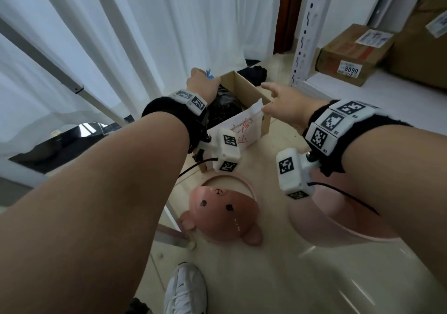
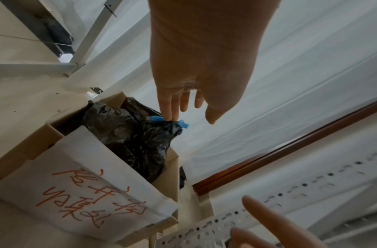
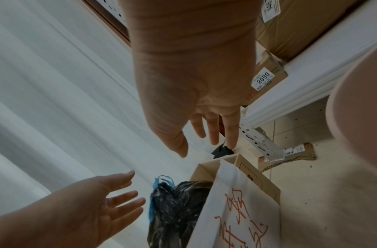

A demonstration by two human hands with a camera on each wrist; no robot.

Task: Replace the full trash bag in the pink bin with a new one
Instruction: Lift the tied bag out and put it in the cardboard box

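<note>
A full black trash bag with a blue tie sits inside an open cardboard box on the floor. My left hand hovers over the tied top, fingers straight and spread; in the right wrist view it is beside the bag, holding nothing. My right hand is open above the box's right corner, fingers extended. The pink bin stands under my right forearm, with no bag visible in the little that shows. Its pink face lid and pink ring lie on the floor.
A white paper with red writing hangs on the box front. White curtains hang behind the box. A metal shelf upright and shelved cartons stand to the right. My white shoe is near the lid.
</note>
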